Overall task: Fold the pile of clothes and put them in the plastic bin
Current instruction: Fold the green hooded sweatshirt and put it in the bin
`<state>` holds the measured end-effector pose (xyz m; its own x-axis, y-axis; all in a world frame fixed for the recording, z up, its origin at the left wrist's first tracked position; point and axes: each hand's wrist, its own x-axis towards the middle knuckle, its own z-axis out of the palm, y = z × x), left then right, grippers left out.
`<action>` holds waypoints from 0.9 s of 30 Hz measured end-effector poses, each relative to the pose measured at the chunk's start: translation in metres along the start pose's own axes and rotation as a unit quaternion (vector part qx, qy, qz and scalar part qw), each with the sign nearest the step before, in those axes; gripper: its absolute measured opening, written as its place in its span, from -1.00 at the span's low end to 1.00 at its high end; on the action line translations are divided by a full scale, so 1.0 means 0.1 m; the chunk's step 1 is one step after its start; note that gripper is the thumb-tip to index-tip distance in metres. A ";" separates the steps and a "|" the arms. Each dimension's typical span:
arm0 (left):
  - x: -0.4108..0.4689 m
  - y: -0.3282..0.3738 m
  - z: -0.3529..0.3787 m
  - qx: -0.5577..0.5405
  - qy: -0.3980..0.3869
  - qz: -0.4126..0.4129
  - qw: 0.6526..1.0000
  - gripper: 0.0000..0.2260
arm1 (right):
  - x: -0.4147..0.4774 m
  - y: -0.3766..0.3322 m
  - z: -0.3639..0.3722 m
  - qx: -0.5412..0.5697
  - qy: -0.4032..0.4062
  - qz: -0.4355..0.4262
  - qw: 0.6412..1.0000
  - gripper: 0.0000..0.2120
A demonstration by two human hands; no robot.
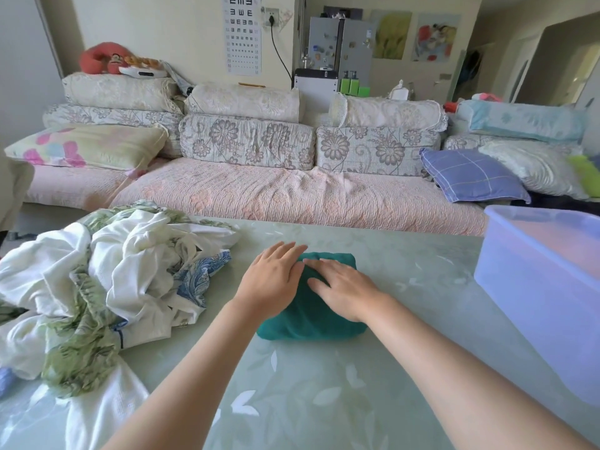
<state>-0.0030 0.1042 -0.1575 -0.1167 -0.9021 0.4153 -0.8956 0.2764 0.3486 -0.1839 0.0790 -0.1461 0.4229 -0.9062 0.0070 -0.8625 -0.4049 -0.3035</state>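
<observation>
A teal garment (308,323), folded into a compact block, lies in the middle of the pale green table (324,401). My left hand (272,280) lies flat on its left side with straight fingers. My right hand (344,287) presses flat on its top right, fingers pointing left towards the other hand. A loose pile of clothes (97,287), white, green-leaf and blue-patterned, covers the table's left side. The translucent bluish plastic bin (532,287) stands at the right edge of the table, well apart from both hands.
Behind the table runs a long sofa (292,196) with floral cushions and a blue checked pillow (470,178). A beige object (13,190) juts in at the left edge. Bare table surface lies between the teal garment and the bin.
</observation>
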 end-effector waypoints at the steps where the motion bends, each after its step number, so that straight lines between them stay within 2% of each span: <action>1: 0.03 -0.02 0.05 -0.012 -0.016 -0.008 1.000 -0.57 | 0.01 0.01 0.01 0.005 0.005 -0.001 1.000 -0.48; 5: 0.04 -0.13 0.27 -0.124 -0.061 -0.094 0.986 -0.61 | 0.07 0.07 0.04 0.023 0.017 0.019 0.999 -0.47; 10: 0.22 -0.20 0.34 -0.144 -0.096 -0.145 0.974 -0.61 | 0.33 0.17 0.02 0.108 -0.011 0.049 0.993 -0.44; 16: 0.30 -0.23 0.40 -0.207 -0.093 -0.185 0.956 -0.64 | 0.52 0.40 0.14 0.250 -0.004 0.070 0.966 -0.50; 19: 0.35 -0.23 0.38 -0.283 -0.102 -0.239 0.923 -0.69 | 0.58 0.49 0.19 0.330 0.006 0.155 0.931 -0.40; 22: 0.40 -0.14 0.28 -0.345 -0.104 -0.324 0.875 -0.70 | 0.52 0.45 0.18 0.356 -0.011 0.257 0.898 -0.23; 25: 0.43 -0.01 0.15 -0.383 -0.114 -0.408 0.821 -0.56 | 0.40 0.34 0.09 0.383 -0.042 0.304 0.871 -0.21; 27: 0.43 0.05 0.07 -0.388 -0.124 -0.440 0.800 -0.45 | 0.33 0.26 0.00 0.416 -0.048 0.324 0.848 -0.21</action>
<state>-0.0158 0.0647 -0.1438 0.2451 -0.8720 -0.4238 -0.1522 -0.4663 0.8714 -0.1926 0.0389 -0.1539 -0.0098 -0.8752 -0.4837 -0.4440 0.4372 -0.7821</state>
